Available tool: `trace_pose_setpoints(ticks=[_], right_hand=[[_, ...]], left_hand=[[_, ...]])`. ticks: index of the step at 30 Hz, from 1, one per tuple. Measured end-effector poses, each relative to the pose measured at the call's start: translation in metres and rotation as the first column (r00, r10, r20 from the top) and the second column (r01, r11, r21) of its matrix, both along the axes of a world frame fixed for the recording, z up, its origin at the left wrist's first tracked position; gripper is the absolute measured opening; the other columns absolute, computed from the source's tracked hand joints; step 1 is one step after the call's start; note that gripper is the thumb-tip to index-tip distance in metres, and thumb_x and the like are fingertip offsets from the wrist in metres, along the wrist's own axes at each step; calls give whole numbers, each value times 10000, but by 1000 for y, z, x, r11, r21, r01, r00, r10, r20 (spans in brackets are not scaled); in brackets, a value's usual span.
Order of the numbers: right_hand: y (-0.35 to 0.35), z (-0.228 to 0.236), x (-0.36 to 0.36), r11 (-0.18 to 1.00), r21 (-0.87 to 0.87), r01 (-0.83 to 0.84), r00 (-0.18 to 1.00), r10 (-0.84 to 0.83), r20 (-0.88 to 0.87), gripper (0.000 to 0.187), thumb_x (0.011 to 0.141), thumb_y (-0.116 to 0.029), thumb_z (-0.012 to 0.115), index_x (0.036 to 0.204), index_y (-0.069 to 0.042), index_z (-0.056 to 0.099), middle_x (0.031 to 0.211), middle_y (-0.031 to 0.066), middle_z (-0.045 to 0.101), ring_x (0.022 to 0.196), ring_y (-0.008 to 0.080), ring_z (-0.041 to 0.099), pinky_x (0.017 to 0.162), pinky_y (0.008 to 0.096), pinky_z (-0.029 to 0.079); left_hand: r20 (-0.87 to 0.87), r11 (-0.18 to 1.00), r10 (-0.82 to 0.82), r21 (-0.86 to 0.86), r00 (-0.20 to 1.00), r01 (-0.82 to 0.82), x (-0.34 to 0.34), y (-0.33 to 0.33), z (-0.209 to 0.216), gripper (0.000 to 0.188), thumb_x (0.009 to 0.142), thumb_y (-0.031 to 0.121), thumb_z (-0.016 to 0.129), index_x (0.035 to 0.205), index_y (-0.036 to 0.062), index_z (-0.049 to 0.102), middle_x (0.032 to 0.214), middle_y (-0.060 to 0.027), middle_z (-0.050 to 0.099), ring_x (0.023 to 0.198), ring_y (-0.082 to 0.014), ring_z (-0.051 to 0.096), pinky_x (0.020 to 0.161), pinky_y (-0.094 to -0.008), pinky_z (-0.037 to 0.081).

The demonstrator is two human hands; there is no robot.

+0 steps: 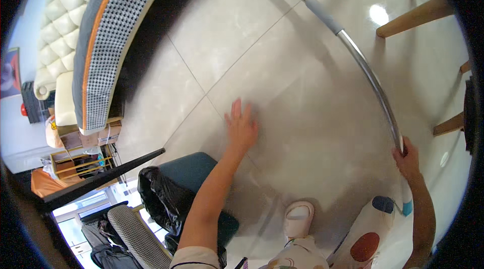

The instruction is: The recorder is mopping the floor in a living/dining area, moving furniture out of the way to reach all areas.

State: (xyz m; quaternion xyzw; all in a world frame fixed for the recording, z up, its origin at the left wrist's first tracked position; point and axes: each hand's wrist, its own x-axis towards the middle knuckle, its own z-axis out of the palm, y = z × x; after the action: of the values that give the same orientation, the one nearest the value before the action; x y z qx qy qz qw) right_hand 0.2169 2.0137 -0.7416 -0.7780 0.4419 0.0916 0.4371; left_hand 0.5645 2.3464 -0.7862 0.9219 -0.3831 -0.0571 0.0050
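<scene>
My right hand (406,159) is closed around the lower part of a long silver mop pole (370,73). The pole has a grey sleeve (324,16) midway and a teal end cap (407,208) below my hand. It runs up and left to a joint at the top edge, where the mop's head is mostly cut off. My left hand (242,129) hangs over the tiled floor with its fingers spread, holding nothing. Beside my left forearm stands a dark green bin (194,168) with a black plastic bag (164,196) over its rim.
At upper left is a bed (121,32) with a houndstooth side and a tufted cream headboard (68,12). Wooden furniture legs (416,16) stand at right. A black bar (108,175) slants across the lower left, near cardboard boxes (103,135). My slipper (298,220) is on the floor below.
</scene>
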Motion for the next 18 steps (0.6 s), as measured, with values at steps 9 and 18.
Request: trace_pose_setpoints(ticks=[9, 18], right_hand=[[-79, -20, 173, 958, -216, -186, 965, 220, 144, 279, 735, -121, 567, 982, -12, 496, 607, 49, 455, 566, 99, 437, 531, 243, 387], [-76, 25, 555, 960, -57, -274, 907, 278, 318, 460, 714, -267, 568, 1117, -76, 457, 655, 84, 554, 540, 151, 532, 535, 301, 434]], left_hand=[[44, 872, 488, -71, 872, -484, 55, -139, -34, 601, 768, 377, 438, 1273, 121, 235, 1318, -202, 136, 1225, -360, 68, 824, -688, 81], [-113, 863, 503, 5, 857, -506, 57, -138, -22, 642, 719, 385, 474, 1262, 116, 262, 1309, -229, 133, 1202, -422, 76, 801, -698, 85]])
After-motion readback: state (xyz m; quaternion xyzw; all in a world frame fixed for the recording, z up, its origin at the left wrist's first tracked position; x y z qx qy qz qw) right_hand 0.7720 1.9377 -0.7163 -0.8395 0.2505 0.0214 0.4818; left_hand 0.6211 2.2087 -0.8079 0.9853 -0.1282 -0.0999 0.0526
